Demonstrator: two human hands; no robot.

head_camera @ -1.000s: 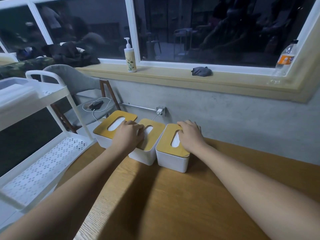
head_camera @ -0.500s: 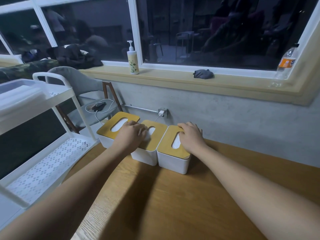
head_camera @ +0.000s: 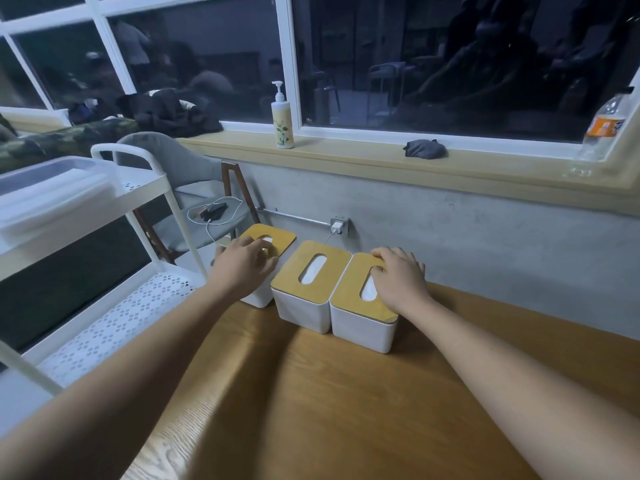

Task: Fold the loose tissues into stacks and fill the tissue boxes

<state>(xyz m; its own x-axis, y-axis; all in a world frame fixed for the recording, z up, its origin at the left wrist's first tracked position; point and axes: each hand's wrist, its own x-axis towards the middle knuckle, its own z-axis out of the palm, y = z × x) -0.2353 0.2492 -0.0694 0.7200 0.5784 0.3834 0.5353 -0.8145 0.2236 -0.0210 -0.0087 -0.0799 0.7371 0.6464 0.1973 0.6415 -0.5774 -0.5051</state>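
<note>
Resting on the lids of the outer two boxes, both hands lie flat with fingers loosely spread and clamp nothing.

- Tissue boxes, count three: white bodies, wooden lids with oval slots, set in a row near the far left corner of the tabletop (head_camera: 311, 410), against the concrete wall. Left tissue box (head_camera: 277, 237) sits at the left edge, slightly apart from and behind the others; middle tissue box (head_camera: 306, 292) and right tissue box (head_camera: 360, 323) touch side to side. Each long axis runs from the near edge toward the wall, leaning a little right.
- Left hand (head_camera: 242, 265): palm down over the left box's slot, covering most of it.
- Right hand (head_camera: 398, 278): palm down on the right box's lid, fingertips at the slot's far end.
- Governing relation: the middle box lies between the hands, inward of each; judged about equally near, the right hand perhaps slightly closer.
- White tissue shows in the middle and right slots; the boxes look filled, task judged near its end.
- Loose tissues on the tabletop: none visible.
- Other: one white trolley (head_camera: 138, 188) beside the left edge; one pump bottle (head_camera: 283, 123) on the sill.
</note>
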